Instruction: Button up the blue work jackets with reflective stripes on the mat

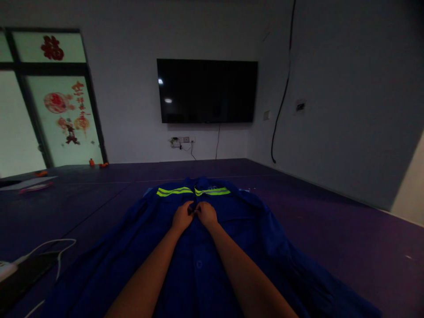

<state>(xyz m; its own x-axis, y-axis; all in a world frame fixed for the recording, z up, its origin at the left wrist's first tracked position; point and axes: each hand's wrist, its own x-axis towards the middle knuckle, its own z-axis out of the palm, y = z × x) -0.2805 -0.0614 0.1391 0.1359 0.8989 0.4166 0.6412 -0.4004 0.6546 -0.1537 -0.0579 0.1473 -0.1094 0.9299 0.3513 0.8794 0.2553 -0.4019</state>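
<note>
A blue work jacket [238, 234] lies spread out with its front up and its collar at the far end. Yellow-green strips with a grey middle band [175, 191] cross its chest on both sides of the front opening. At that opening, just below the strips, my left hand [183, 217] pinches the jacket's front edge. Close beside it, my right hand [207, 213] is closed on the same edge, fingertips nearly meeting the left ones. My fingers hide what exactly lies between them. Lower on the front, a round button [199, 264] shows between my forearms.
Beneath the jacket is a dark purple surface [318, 221]. A black device [29, 278] with a white cable [49, 241] lies at the left, near a white plug block [7, 270]. Farther back are papers [29, 183] and small orange objects [92, 162]. A television [208, 91] hangs on the wall.
</note>
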